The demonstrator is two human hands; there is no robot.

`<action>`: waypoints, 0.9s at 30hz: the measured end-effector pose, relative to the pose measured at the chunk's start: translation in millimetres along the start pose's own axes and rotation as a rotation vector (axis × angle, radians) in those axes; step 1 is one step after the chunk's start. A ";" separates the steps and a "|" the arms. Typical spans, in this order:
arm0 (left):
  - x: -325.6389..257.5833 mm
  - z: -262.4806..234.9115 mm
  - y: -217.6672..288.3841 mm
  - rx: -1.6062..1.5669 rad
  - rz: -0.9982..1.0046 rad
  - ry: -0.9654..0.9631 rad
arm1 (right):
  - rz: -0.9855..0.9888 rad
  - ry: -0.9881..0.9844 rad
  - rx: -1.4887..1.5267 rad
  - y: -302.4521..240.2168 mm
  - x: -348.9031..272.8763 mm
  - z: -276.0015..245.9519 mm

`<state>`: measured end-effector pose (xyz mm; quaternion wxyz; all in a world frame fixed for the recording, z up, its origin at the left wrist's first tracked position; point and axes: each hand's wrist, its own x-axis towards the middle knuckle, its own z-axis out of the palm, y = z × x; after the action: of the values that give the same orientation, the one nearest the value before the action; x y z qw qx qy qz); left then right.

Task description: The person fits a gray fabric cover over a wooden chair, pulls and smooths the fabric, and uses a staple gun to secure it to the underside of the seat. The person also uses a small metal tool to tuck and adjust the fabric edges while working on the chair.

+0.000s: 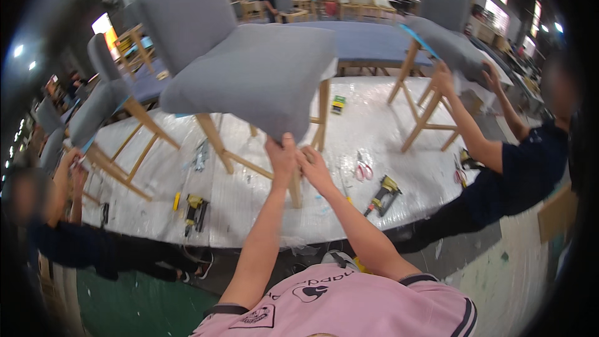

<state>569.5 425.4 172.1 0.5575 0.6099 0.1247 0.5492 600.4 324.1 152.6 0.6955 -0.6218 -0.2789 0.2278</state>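
Note:
A grey upholstered chair [249, 62] with wooden legs stands on the table in front of me. My left hand [282, 155] is closed on the grey fabric [284, 122] at the seat's near corner, thumb up against it. Just right of it, my right hand [314, 165] is closed beside the front wooden leg [295, 190], below the seat edge. What its fingers hold is hidden. A strip of white lining [329, 70] shows under the seat's right edge.
The table has a pale plastic covering [256, 212]. Pink-handled scissors [363, 168], a staple gun [383, 195], another staple gun [196, 212] and a green-yellow box [338, 104] lie on it. Co-workers handle a chair at the right [446, 40] and another at the left [100, 112].

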 end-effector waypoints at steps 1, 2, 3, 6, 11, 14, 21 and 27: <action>-1.2 0.1 -4.9 0.049 0.040 0.003 | 0.022 0.011 -0.097 22.7 -11.5 -13.3; -0.1 3.1 -3.8 0.048 0.124 0.005 | 0.033 0.016 -0.197 52.3 -17.7 -29.8; 2.4 7.8 -2.6 0.037 0.206 0.010 | 0.255 0.057 -0.152 72.1 -28.9 -46.1; -0.7 7.4 3.8 0.008 0.021 -0.078 | 0.655 0.181 0.247 106.1 -59.9 -91.1; -2.9 -0.7 8.0 -0.001 0.052 -0.031 | 0.027 0.182 0.210 22.9 -29.8 -71.3; -4.6 -4.8 10.1 0.003 0.021 -0.058 | -0.198 0.174 -0.047 -64.0 -19.2 -55.0; -3.3 -0.8 23.5 -0.106 -0.027 -0.108 | -0.444 0.133 0.075 -95.9 9.6 -26.3; -2.0 -3.1 23.9 -0.123 -0.036 -0.128 | -0.490 0.193 -0.062 -103.6 7.8 -16.5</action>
<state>555.3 417.3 189.9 0.6106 0.6058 0.0658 0.5057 614.1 304.4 255.0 0.7340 -0.5754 -0.3605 -0.0165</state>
